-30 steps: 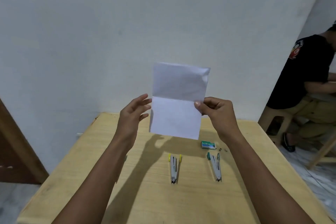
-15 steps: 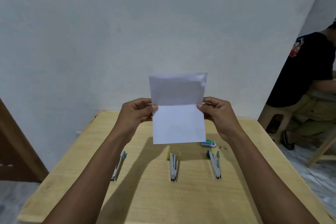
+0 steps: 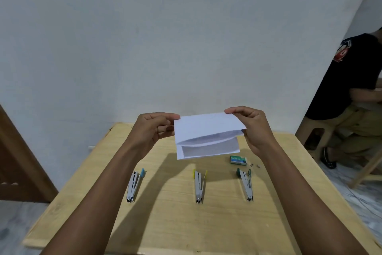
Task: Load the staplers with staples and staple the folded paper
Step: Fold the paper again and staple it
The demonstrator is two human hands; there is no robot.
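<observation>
On the bench (image 3: pixel 186 223), in the lower middle of the frame, three staplers are lying in a row, well apart, noses towards the viewer: a blue-ended stapler (image 3: pixel 134 186) at the left, a yellow-ended stapler (image 3: pixel 199 187) in the centre and a green-ended stapler (image 3: pixel 246 185) at the right. Just beyond the green-ended one a staple box (image 3: pixel 238 160) is sitting, with loose staples (image 3: pixel 254 165) beside it.

Above these, at mid-frame, the paper (image 3: pixel 206 132) is being held in the air, doubled over with its layers bowing apart along the lower edge. The left hand (image 3: pixel 153 130) is pinching its upper left corner and the right hand (image 3: pixel 254 128) its upper right corner, each grip closed on the sheet between thumb and fingers.

The paper is probably very light and limp, creasing easily and sagging if held by one corner. It is best pinched close to the fold, with the layers pressed flat together before a stapler is brought in.

At the right edge, beyond the bench, a seated person (image 3: pixel 351 81) is partly showing.
</observation>
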